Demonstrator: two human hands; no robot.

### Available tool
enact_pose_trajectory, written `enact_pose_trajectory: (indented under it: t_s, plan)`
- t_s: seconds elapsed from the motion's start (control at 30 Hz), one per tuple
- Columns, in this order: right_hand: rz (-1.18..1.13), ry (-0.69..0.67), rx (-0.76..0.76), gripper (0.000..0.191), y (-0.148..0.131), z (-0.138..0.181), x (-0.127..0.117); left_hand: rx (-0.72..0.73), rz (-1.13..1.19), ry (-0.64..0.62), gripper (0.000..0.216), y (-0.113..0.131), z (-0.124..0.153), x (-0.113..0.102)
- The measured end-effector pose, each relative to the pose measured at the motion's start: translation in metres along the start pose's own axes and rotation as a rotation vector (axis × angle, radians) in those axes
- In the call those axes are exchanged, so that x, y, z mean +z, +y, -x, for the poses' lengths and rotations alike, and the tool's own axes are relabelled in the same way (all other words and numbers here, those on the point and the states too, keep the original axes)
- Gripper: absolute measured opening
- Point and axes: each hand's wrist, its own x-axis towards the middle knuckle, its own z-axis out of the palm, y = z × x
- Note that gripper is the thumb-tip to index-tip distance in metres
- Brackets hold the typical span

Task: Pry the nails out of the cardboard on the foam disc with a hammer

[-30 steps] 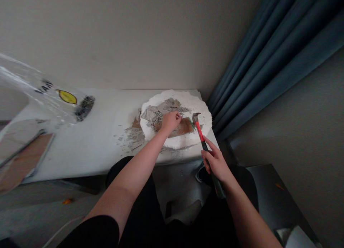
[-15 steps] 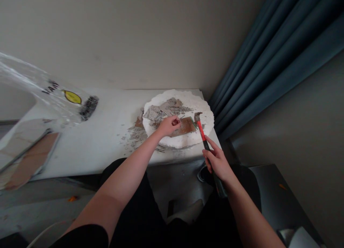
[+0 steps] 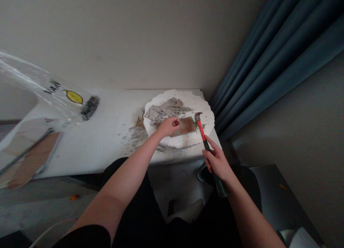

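My right hand (image 3: pixel 217 160) is wrapped round the dark grip of a claw hammer (image 3: pixel 202 131) with a red neck. Its metal head is at the right end of a brownish flat piece (image 3: pixel 185 127) with a greenish edge. Over the left part of that piece, my left hand (image 3: pixel 169 126) is closed with the fingers curled; what they hold, if anything, is too small to make out. Beneath lies a white, rough-edged round slab (image 3: pixel 206 115). Grey-brown fragments (image 3: pixel 166 108) are scattered over its far and left parts.
The white table (image 3: pixel 107 133) has crumbs left of the slab. A clear plastic bag (image 3: pixel 61 94) with a yellow print stands at the left. Near it lie brown and pale flat pieces (image 3: pixel 37 158) with a dark rod. A blue curtain (image 3: pixel 258 58) hangs at the right.
Both hands and the hammer stay in nearly the same place. The view has shifted very slightly, so the things at the left appear a little further right.
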Motion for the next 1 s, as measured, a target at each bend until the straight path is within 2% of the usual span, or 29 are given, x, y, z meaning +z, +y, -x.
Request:
enact_pose_trajectory:
  t_s: [0.63,1.0]
  plan:
    - [0.002,-0.004,0.012,0.085,0.0003,-0.0006,-0.001,-0.008,0.017,-0.004,0.015,-0.0021,-0.0006,0.0008]
    - [-0.03,-0.002,-0.012,0.084,0.0012,0.0022,0.0001,0.02,-0.063,0.007,0.014,0.0016,0.0023,0.0004]
